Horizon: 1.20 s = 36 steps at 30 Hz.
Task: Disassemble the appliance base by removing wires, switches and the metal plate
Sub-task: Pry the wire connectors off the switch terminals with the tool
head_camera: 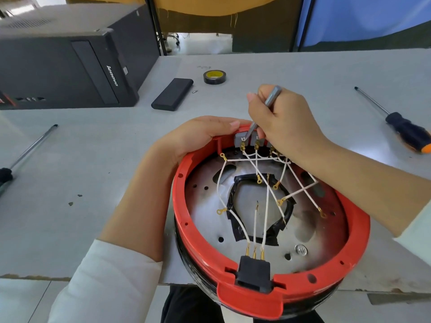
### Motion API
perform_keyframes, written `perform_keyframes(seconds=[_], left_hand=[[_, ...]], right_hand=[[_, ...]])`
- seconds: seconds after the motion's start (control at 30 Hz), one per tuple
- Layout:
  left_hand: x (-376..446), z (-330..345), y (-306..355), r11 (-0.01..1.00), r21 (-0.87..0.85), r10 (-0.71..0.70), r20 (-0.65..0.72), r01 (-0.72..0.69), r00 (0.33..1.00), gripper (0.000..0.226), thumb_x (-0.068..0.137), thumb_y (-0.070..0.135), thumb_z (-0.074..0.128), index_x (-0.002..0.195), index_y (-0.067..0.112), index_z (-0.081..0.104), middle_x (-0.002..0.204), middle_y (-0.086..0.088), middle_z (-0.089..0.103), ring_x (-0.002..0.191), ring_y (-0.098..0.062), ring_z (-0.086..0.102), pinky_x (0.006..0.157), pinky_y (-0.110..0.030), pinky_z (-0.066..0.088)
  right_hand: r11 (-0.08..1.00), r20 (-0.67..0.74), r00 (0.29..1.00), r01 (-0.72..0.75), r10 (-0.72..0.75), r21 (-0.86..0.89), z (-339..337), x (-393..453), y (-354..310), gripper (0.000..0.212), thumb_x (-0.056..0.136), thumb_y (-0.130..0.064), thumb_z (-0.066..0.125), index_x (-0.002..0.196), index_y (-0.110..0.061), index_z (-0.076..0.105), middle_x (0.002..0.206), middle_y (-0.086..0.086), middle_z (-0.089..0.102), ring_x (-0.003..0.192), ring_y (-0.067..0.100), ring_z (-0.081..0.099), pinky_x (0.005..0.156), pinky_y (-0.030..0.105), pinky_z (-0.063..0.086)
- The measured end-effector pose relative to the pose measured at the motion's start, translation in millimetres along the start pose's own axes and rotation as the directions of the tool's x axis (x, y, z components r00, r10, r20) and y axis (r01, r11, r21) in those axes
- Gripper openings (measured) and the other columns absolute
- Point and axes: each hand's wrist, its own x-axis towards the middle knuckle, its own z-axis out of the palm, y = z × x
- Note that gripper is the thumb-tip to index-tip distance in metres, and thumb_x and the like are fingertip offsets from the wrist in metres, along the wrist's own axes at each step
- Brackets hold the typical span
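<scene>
The left hand [198, 136] curls over the red appliance base [268, 287] rim at eleven o'clock, gripping it; the base overhangs the bench [93, 159] near edge. At twelve o'clock the right hand [282, 120] pinches grey tweezers [271, 99], tips at the switches [250, 139] where white wires [265, 206] cross the metal plate [205, 220]. Open bench lies toward three o'clock, up to an orange-handled screwdriver [405, 131].

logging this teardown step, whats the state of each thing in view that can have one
left hand: grips the far rim of the red base
right hand: holds metal tweezers, tip at a switch terminal
red base: open side up, tilted over the table edge
white wires: many ring ends hang loose
black connector: seated in its rim notch, three wires attached
orange-handled screwdriver: lies unused on the table
tape roll: lies flat
</scene>
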Motion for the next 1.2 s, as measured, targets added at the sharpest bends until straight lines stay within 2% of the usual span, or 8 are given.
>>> perform_keyframes(seconds=[0.1,0.23,0.43,0.53,0.67,0.83,0.97,1.2], left_hand=[[1.6,-0.8,-1.6,1.0,0.011,-0.005,0.0,0.005,1.0,0.03,0.1,0.012,0.037,0.119,0.016,0.06,0.11,0.008,0.07,0.106,-0.004,0.063,0.082,-0.008,0.046],[2.0,-0.8,-0.7,0.999,0.043,0.002,-0.012,-0.002,1.0,0.029,0.1,0.013,0.038,0.118,0.017,0.06,0.108,0.011,0.07,0.105,-0.002,0.063,0.079,-0.006,0.045],[3.8,-4.5,-3.2,0.992,0.125,-0.003,-0.042,0.008,0.999,0.029,0.098,0.017,0.041,0.119,0.02,0.061,0.12,0.006,0.066,0.115,-0.004,0.058,0.093,-0.012,0.043],[4.2,-5.3,-4.3,0.993,0.117,-0.012,-0.029,0.015,1.0,0.033,0.098,0.017,0.04,0.124,0.014,0.06,0.125,-0.001,0.064,0.119,-0.012,0.057,0.105,-0.024,0.038],[4.7,-3.3,-3.3,0.995,0.096,0.011,-0.027,-0.008,1.0,0.029,0.096,0.015,0.041,0.114,0.012,0.063,0.114,-0.002,0.068,0.111,-0.011,0.062,0.094,-0.017,0.044],[4.1,-1.8,-1.6,0.999,0.034,0.031,-0.074,-0.029,0.997,0.023,0.092,0.007,0.043,0.093,0.011,0.066,0.085,0.009,0.074,0.087,-0.001,0.068,0.076,-0.01,0.048],[4.7,-4.1,-1.7,0.994,0.078,0.088,-0.094,-0.081,0.992,0.025,0.093,0.0,0.041,0.087,0.01,0.064,0.083,0.007,0.072,0.088,-0.004,0.066,0.079,-0.015,0.048],[7.5,-5.5,-4.5,0.996,0.045,0.08,-0.127,-0.074,0.989,0.021,0.077,0.017,0.052,0.089,0.008,0.066,0.086,0.004,0.072,0.09,-0.007,0.066,0.079,-0.016,0.05]], right_hand=[[0.996,0.029,0.996,-0.09,0.089,0.021,-0.2,7.7,3.8,0.04,0.098,-0.024,0.044,0.059,-0.016,0.038,0.045,0.001,0.048,0.038,0.007,0.047,0.042,0.011,0.033],[0.992,0.043,0.991,-0.125,0.124,0.005,0.0,12.9,4.9,0.04,0.097,-0.025,0.043,0.058,-0.016,0.038,0.044,0.001,0.049,0.036,0.008,0.046,0.041,0.012,0.034],[0.99,-0.073,0.987,0.141,-0.141,0.0,-6.1,-5.9,-8.0,0.043,0.1,-0.024,0.041,0.062,-0.004,0.042,0.047,0.013,0.044,0.044,0.026,0.048,0.048,0.041,0.039],[0.975,-0.047,0.974,0.222,-0.221,0.01,-9.4,-8.2,-12.5,0.042,0.101,-0.022,0.038,0.064,-0.004,0.045,0.046,0.012,0.045,0.044,0.024,0.049,0.048,0.043,0.039],[0.98,0.124,0.972,0.201,-0.201,0.013,-11.7,5.2,-20.1,0.044,0.102,-0.033,0.035,0.071,-0.005,0.047,0.045,0.005,0.052,0.04,0.011,0.054,0.043,0.017,0.038],[0.911,0.3,0.913,0.347,-0.276,-0.221,-4.3,22.4,-26.2,0.043,0.1,-0.04,0.033,0.067,-0.014,0.044,0.048,-0.005,0.042,0.047,0.012,0.047,0.051,0.028,0.035],[0.788,0.38,0.888,0.421,-0.257,-0.45,4.3,21.0,-25.3,0.044,0.099,-0.046,0.026,0.071,-0.016,0.039,0.049,-0.006,0.031,0.045,0.008,0.03,0.054,0.031,0.023],[0.748,0.381,0.886,0.437,-0.264,-0.499,6.1,21.8,-28.0,0.047,0.095,-0.049,0.02,0.072,-0.013,0.04,0.048,-0.006,0.03,0.044,0.009,0.028,0.046,0.027,0.021]])
